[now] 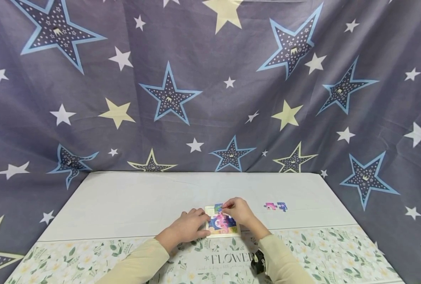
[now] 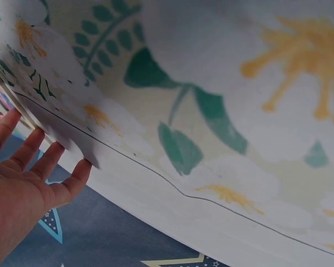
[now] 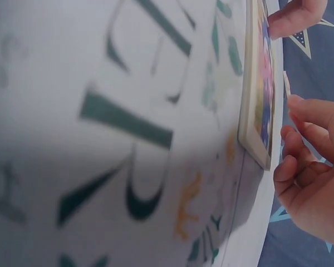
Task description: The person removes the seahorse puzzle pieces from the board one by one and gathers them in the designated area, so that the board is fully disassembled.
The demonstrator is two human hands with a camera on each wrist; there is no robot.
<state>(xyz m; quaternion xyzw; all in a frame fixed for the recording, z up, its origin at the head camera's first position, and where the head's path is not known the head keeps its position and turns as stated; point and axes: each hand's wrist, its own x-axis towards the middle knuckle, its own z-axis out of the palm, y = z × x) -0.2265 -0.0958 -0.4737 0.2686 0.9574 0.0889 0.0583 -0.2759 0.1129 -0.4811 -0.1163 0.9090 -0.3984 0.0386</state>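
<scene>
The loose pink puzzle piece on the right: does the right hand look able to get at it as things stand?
Probably yes: nothing shows between the right hand and the loose pink piece in the head view. That hand pinches another piece, though, which likely must be released first.

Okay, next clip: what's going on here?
A person is working on a jigsaw in a tray. Their right hand pinches a puzzle piece over the tray's upper part, while their left hand rests at its left edge. Pale backing shows at the upper left. A pink piece and a blue piece lie on the table to the right.
</scene>
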